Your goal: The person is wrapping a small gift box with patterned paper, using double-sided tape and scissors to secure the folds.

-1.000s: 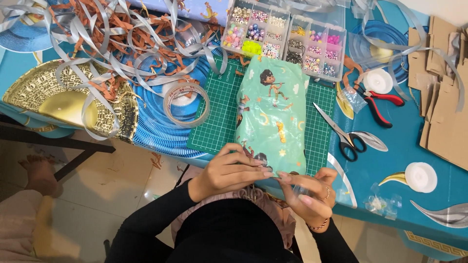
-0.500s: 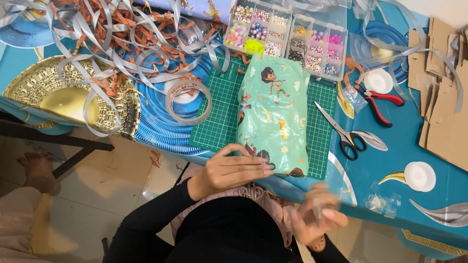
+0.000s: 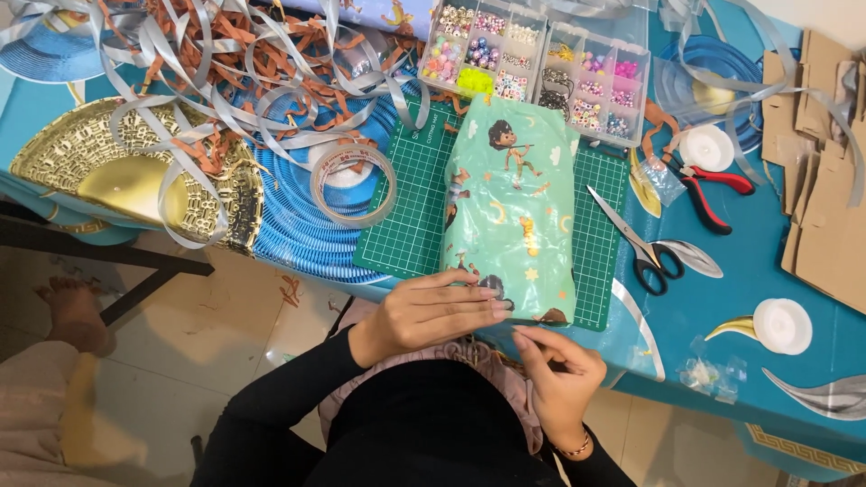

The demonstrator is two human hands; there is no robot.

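Two hands at the bench's near edge: left hand [image 3: 424,314] pressed flat on the 6 o'clock end of the mint wrapped parcel [image 3: 514,207] on the green cutting mat [image 3: 406,207], right hand [image 3: 561,374] pinching something unclear; best held taut, scissors [image 3: 645,248] at 3 o'clock.

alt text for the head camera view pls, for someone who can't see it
Seen from above, a person's left hand presses the near end of a mint-green printed package on a green cutting mat, the right hand just below it. Scissors, red pliers, a tape roll, bead boxes and ribbon scraps surround it.
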